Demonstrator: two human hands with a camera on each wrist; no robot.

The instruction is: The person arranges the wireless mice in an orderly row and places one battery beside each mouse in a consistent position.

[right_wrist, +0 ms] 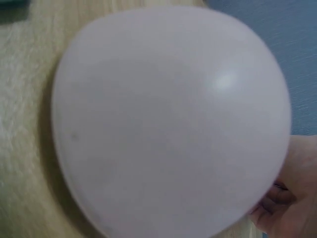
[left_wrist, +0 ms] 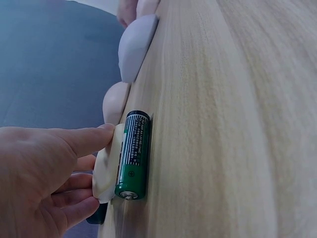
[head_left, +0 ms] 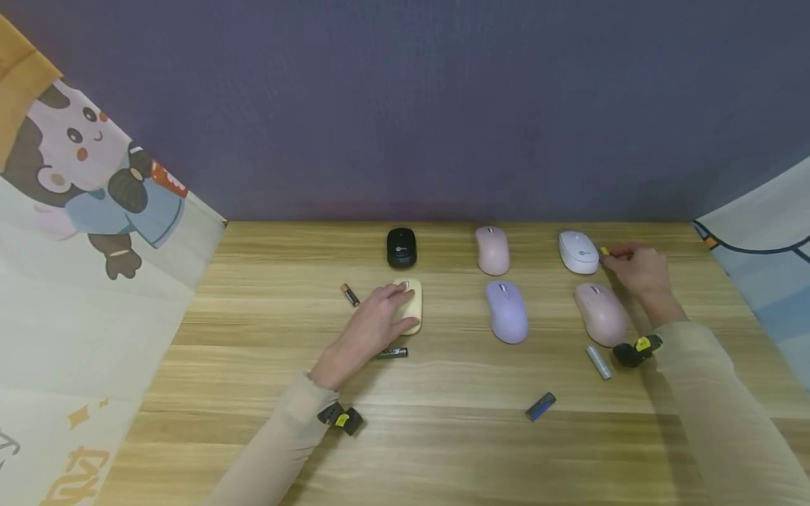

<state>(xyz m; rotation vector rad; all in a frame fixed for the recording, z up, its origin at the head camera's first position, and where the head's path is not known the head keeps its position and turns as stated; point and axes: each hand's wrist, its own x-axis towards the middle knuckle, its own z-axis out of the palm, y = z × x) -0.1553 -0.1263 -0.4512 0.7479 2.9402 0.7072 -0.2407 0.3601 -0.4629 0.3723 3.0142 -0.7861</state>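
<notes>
My left hand (head_left: 375, 320) holds a pale yellow computer mouse (head_left: 414, 308) by its sides, thumb at the near edge and fingers over the far part. In the left wrist view, a green and black battery (left_wrist: 132, 156) lies right beside that mouse (left_wrist: 105, 171). An orange and black battery (head_left: 349, 294) lies left of the hand. At the back right, my right hand (head_left: 640, 270) pinches a small battery with a yellow end (head_left: 604, 251), mostly hidden by the fingers, next to a white mouse (head_left: 579, 253). A pink mouse (right_wrist: 168, 124) fills most of the right wrist view.
A black mouse (head_left: 401, 247) and a pink mouse (head_left: 493, 250) stand along the back of the wooden table (head_left: 443, 443). Nearer are a lilac mouse (head_left: 507, 313), a silver battery (head_left: 598, 362) and a dark blue battery (head_left: 541, 407). A dark wall (head_left: 443, 105) rises behind.
</notes>
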